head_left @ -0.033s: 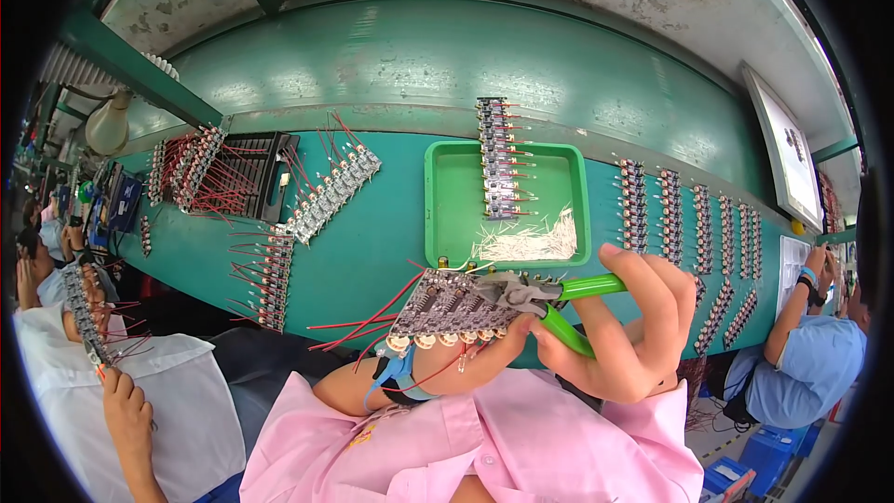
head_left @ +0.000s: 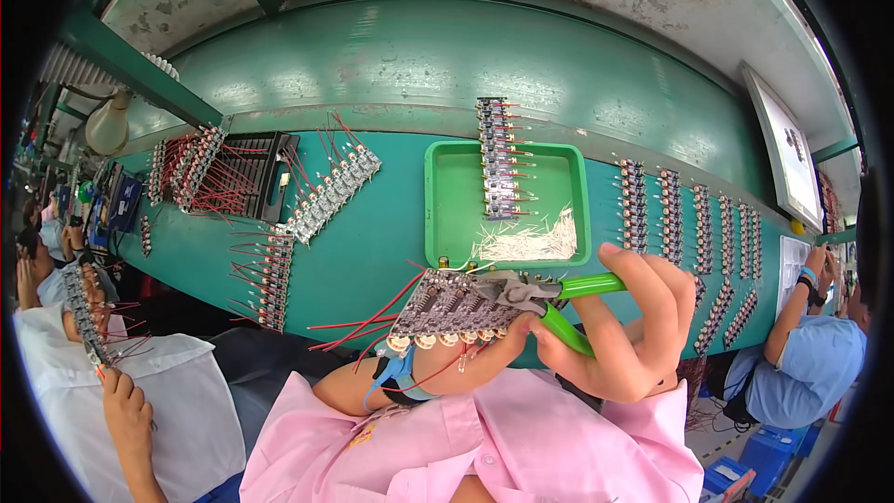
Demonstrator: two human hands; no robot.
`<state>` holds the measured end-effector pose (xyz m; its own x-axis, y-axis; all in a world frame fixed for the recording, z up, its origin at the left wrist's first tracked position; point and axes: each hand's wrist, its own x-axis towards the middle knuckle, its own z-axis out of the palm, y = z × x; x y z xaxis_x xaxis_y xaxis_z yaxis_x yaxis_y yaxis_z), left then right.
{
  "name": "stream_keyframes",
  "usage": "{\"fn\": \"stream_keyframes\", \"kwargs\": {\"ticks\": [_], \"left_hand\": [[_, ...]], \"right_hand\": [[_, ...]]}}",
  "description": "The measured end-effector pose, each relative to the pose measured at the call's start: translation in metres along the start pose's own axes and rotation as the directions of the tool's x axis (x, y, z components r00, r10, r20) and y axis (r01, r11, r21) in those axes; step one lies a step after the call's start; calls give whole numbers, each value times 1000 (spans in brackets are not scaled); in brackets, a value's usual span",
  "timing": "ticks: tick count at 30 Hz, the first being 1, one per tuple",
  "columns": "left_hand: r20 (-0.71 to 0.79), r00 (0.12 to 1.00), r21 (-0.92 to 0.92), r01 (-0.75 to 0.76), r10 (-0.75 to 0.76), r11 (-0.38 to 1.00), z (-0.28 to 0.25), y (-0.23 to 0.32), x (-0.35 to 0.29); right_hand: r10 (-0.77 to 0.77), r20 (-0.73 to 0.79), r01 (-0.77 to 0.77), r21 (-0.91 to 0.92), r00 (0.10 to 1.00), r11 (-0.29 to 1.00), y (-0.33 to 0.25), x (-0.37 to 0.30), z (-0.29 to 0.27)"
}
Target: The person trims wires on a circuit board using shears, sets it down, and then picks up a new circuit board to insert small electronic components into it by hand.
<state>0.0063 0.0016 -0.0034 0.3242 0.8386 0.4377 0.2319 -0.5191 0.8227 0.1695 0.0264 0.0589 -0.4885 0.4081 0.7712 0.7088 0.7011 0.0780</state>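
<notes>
Gripped green-handled pliers [head_left: 526, 294] in right hand [head_left: 663, 331], thumb and fingers bent round the grips, handles spread in a V. Had the metal nose up at the right end of a circuit-board panel [head_left: 442, 305]; couldn't tell if touching or just in front. Held that panel in left hand [head_left: 507, 345], thumb side along its lower right edge; couldn't see most fingers, hidden behind the boards. Held it raised and tilted over near edge of tabletop [head_left: 345, 270], just short of the green tray [head_left: 430, 214], red wires [head_left: 358, 323] sticking out left. Wore a blue strap [head_left: 399, 373] on left wrist.

Saw the tray midway along tabletop, by the far edge. Noted a board strip [head_left: 498, 163] lying across its far rim, white clippings [head_left: 535, 240] heaped in its near right part. Counted several more strips in rows [head_left: 633, 205] toward tabletop's right end. At left end, by far edge, saw a black rack [head_left: 264, 151] with wired strips [head_left: 196, 168] at its left side. Spotted a co-worker's hand [head_left: 128, 410] off tabletop's left end, holding another strip [head_left: 84, 312].
</notes>
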Motion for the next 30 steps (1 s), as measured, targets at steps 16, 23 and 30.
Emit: {"fn": "stream_keyframes", "kwargs": {"ticks": [16, 23, 30], "left_hand": [[-15, 998, -130, 59, -61, 990, 10, -14, -16], [23, 994, -25, 107, -107, 994, 10, -9, -19], [46, 985, -171, 171, -165, 970, -2, 5, -5]], "right_hand": [[-11, 29, 11, 16, 1000, 1000, -5, 0, -7], [-8, 31, 7, 46, 999, 999, -6, 1, -8], [19, 95, -39, 213, 995, 976, -3, 4, -6]]}}
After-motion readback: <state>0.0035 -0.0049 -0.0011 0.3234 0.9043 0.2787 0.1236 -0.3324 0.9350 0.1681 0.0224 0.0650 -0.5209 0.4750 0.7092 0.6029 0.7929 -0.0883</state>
